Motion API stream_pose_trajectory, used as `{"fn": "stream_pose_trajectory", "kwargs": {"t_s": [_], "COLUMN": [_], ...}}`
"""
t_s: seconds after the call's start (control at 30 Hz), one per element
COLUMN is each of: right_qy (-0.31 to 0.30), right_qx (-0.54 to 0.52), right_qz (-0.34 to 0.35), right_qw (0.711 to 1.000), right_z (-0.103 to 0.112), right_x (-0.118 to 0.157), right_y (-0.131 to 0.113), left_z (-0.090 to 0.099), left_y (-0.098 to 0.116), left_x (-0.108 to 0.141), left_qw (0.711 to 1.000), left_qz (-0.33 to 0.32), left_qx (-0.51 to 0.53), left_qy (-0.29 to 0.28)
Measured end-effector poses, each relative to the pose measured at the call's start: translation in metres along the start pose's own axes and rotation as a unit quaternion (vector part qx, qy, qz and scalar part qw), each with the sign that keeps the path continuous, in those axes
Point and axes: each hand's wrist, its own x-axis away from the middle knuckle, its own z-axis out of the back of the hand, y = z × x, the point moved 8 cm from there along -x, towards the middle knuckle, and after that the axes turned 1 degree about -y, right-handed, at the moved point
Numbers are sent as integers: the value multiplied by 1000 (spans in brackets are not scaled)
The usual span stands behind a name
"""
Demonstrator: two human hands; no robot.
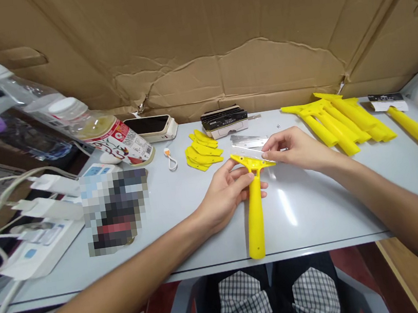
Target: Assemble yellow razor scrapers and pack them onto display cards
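Steadiness at the neck of the yellow scraper [256, 212] matters most here, we judge. Our left hand [224, 196] is closed around that neck, thumb on top, and our right hand [295, 149] pinches the right end of a metal blade [246, 152] between thumb and fingertips. We do well to grip the blade by its face and short end, clear of the long edge, and to line it up with the scraper's wide head before pressing, since a crooked push could make it slip towards our left fingers. Whether it sits flush, we cannot tell.

The scraper lies with its head between our two hands, its handle pointing back towards us and ending near the front edge of the bench [206, 250]. The blade is at the head's far side, slanting down to our right fingertips. Just beyond it rest more metal blades [251, 142]; yellow plates [204, 152] lie beyond our left hand.
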Motion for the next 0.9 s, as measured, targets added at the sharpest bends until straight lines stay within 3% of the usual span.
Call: {"fn": "stream_pose_trajectory", "kwargs": {"t_s": [0.2, 0.37, 0.63, 0.77, 0.9], "right_qy": [-29, -18, -41, -38, -45], "right_qx": [-46, -48, -50, -81, -158], "right_qz": [-38, -47, -30, -29, -75], "right_qw": [998, 998, 997, 996, 983], "right_z": [-8, -8, -14, -13, -11], "right_x": [1, 2, 5, 5, 4], "right_y": [4, 4, -2, -3, 4], "left_z": [0, 2, 22, 26, 27], "left_y": [-1, -1, 6, 11, 16], "left_x": [1, -1, -6, -8, -8], "left_qw": [1000, 1000, 993, 990, 988], "left_qz": [0, -7, -3, -2, -24], "left_qx": [7, 6, 3, -29, -45], "left_qy": [2, 9, 117, 139, 148]}}
